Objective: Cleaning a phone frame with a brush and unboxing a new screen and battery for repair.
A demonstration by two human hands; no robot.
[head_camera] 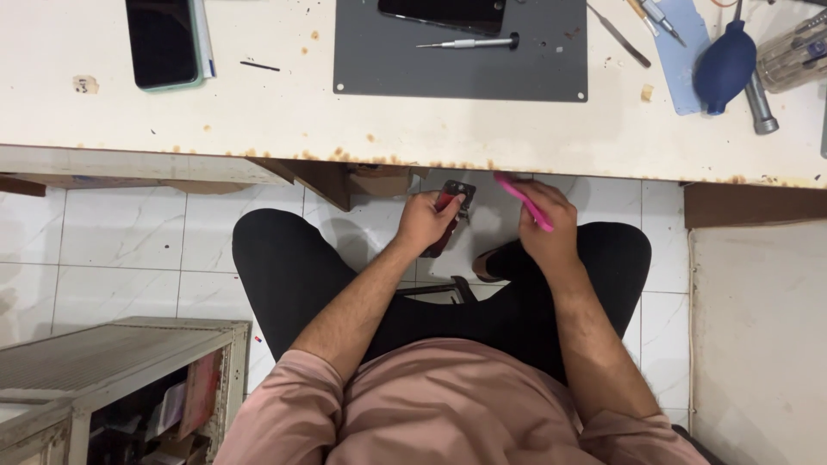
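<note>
Gripping perhaps a phone (450,211), pink tool (524,201).

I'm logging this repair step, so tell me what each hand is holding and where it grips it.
The left hand grips a small dark phone part by its lower end. The right hand holds a pink tool around its lower shaft.

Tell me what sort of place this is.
Probably a phone repair bench: a grey rectangular work mat holding a slim metal precision screwdriver, a blue rubber dust blower, and a dark phone in a pale green case on the worn white table.
</note>
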